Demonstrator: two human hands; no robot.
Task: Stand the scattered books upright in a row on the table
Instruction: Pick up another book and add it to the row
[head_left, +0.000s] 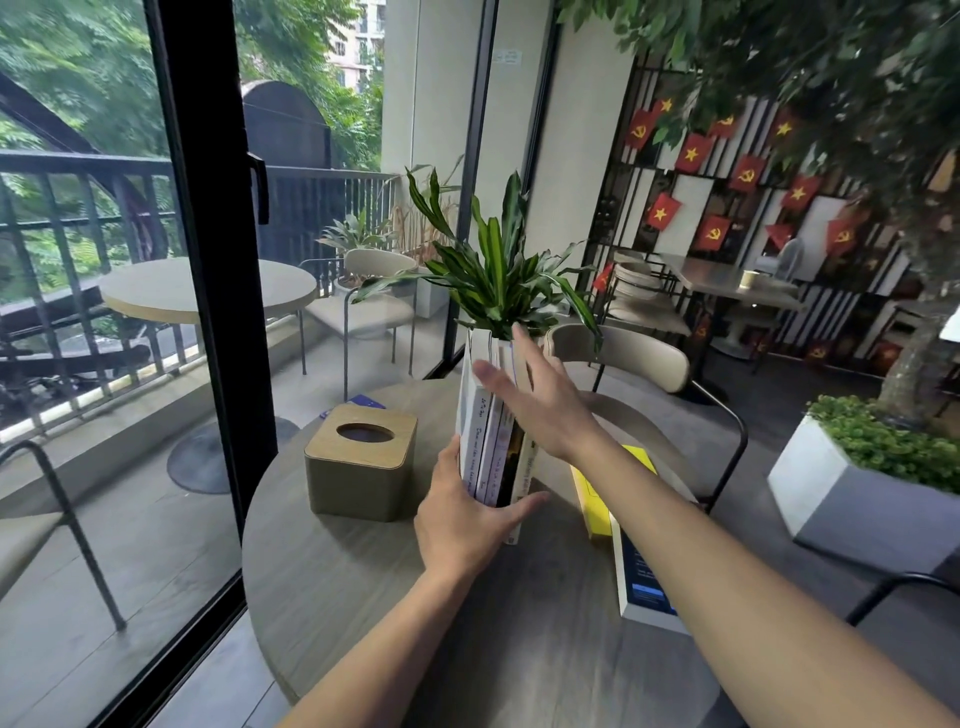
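Several books (485, 441) stand upright together, spines toward me, in the middle of the round grey table (363, 597). My left hand (462, 519) wraps the bottom of the row, fingers on its left side and thumb across the front. My right hand (535, 395) is open, fingers spread, its palm against the right side of the row near the top. A yellow book (597, 499) lies flat to the right, partly under my right forearm. A blue and white book (641, 587) lies flat nearer to me.
A wooden tissue box (361, 457) stands just left of the books, with a blue item (363, 402) behind it. A potted plant (493, 280) rises behind the row. A chair (649, 364) sits at the table's far right side. A glass door (208, 260) is at the left.
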